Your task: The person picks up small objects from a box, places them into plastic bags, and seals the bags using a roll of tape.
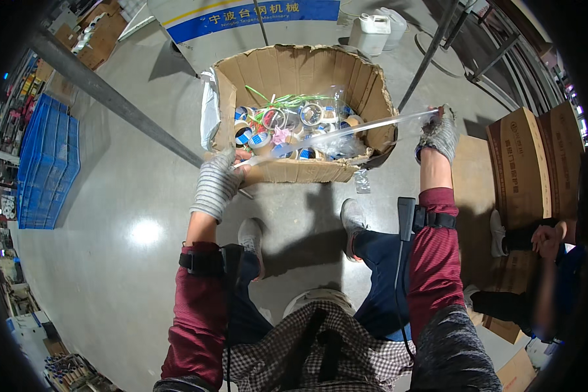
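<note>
A long translucent plastic strip (366, 126) stretches between my hands, slanting up to the right across the front of an open cardboard box (287, 172). My left hand (217, 185), in a grey striped glove with bare fingertips, pinches its lower end at the box's front left corner. At the upper end, my right hand (440, 138), gloved alike, is closed on it beyond the box's right side. Inside the box lie several used tape cores (260, 140), green strapping (293, 100), a pink scrap (281, 135) and crumpled clear film (343, 145).
A grey metal pole (121, 108) slants down from upper left to the box. Blue plastic crates (49, 160) stand at left, a white jug (371, 34) behind the box. Large cartons (517, 166) stand at right, where another person's hands (547, 238) show.
</note>
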Tool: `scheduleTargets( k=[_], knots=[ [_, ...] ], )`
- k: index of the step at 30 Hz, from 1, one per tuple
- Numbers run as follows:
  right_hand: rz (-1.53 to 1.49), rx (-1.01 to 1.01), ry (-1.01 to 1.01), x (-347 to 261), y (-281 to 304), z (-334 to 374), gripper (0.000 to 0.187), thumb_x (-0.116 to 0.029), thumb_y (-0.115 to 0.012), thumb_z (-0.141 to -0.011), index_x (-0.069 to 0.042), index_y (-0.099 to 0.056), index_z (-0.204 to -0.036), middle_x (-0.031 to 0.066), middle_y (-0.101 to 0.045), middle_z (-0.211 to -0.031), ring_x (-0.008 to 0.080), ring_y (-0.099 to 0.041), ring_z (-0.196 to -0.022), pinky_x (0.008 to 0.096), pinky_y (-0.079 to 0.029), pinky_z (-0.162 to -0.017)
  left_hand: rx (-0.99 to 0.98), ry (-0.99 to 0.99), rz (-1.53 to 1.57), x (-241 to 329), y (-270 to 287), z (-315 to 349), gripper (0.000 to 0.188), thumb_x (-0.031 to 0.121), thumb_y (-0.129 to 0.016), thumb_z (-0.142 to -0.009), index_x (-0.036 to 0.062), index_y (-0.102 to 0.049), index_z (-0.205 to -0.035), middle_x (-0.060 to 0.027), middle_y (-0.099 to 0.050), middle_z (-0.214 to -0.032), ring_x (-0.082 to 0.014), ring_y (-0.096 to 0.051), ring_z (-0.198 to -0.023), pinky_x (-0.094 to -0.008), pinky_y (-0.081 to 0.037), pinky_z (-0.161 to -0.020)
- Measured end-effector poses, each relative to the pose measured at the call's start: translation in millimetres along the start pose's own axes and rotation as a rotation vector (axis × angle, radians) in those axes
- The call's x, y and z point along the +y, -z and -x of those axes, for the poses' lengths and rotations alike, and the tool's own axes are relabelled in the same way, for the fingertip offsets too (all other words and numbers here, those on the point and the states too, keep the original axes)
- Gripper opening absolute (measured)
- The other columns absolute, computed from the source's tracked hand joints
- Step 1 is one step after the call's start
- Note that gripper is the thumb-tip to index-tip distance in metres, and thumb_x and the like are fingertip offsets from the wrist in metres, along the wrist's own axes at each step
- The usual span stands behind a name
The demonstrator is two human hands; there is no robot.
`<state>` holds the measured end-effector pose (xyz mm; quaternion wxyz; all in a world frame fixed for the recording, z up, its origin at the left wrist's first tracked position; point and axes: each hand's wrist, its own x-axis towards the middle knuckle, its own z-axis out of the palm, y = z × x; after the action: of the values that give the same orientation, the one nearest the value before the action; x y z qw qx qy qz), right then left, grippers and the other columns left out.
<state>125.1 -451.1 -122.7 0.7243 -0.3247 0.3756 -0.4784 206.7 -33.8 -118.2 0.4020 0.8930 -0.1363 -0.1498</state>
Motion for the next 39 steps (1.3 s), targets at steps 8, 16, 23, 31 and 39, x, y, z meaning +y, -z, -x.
scheduleTargets(
  k=[8,16,23,31,39],
  knots=[
    [0.225,0.003,0.027,-1.7,-5.2,18.8,0.027,-0.033,-0.064,-0.079,-0.016,-0.057,-0.097,-0.0017,-0.056,-0.090,0.0127,-0.049,-0.076,0.0279,-0.038,-0.063,0.050,-0.054,-0.187,2.2,3.7,2.3,0.022,0.013,-0.063,-0.072,0.0071,-0.064,-0.092,-0.0128,-0.064,-0.079,-0.0205,-0.061,-0.067,-0.0311,-0.049,-0.063],
    [0.499,-0.113,0.052,-2.7,-1.5,5.3,0.026,-0.032,-0.061,-0.079,-0.011,-0.058,-0.094,0.0028,-0.058,-0.080,0.0137,-0.051,-0.065,0.0248,-0.039,-0.056,0.057,0.007,-0.021,-10.0,-0.5,-2.2,0.015,0.011,-0.066,-0.072,0.0027,-0.060,-0.083,-0.0072,-0.059,-0.069,-0.0142,-0.053,-0.062,-0.0288,-0.045,-0.060],
    [0.612,-0.332,0.475,17.2,0.6,2.7,0.033,-0.042,-0.059,-0.079,-0.011,-0.063,-0.089,0.0021,-0.059,-0.079,0.0121,-0.050,-0.066,0.0244,-0.036,-0.053,0.068,-0.013,-0.055,-11.1,0.0,-2.9,0.015,0.013,-0.069,-0.071,0.0038,-0.060,-0.079,-0.0045,-0.060,-0.069,-0.0112,-0.053,-0.062,-0.0266,-0.046,-0.059],
    [1.365,-0.730,0.897,20.0,-23.8,68.0,0.020,-0.019,-0.054,-0.077,-0.007,-0.064,-0.089,0.0125,-0.057,-0.075,0.0269,-0.057,-0.066,0.0349,-0.044,-0.067,0.008,-0.004,-0.219,19.5,0.0,0.0,0.022,0.026,-0.067,-0.072,0.0058,-0.062,-0.080,-0.0129,-0.063,-0.072,-0.0245,-0.062,-0.065,-0.0334,-0.049,-0.062],
    [1.045,-1.391,0.168,39.0,-57.6,166.6,0.028,-0.016,-0.057,-0.081,-0.006,-0.062,-0.107,0.0050,-0.061,-0.088,0.0120,-0.056,-0.067,0.0247,-0.046,-0.061,0.030,-0.166,-0.232,14.8,-7.8,-2.6,0.019,0.024,-0.069,-0.072,0.0062,-0.064,-0.077,-0.0073,-0.060,-0.063,-0.0146,-0.056,-0.055,-0.0298,-0.047,-0.055]
  ],
)
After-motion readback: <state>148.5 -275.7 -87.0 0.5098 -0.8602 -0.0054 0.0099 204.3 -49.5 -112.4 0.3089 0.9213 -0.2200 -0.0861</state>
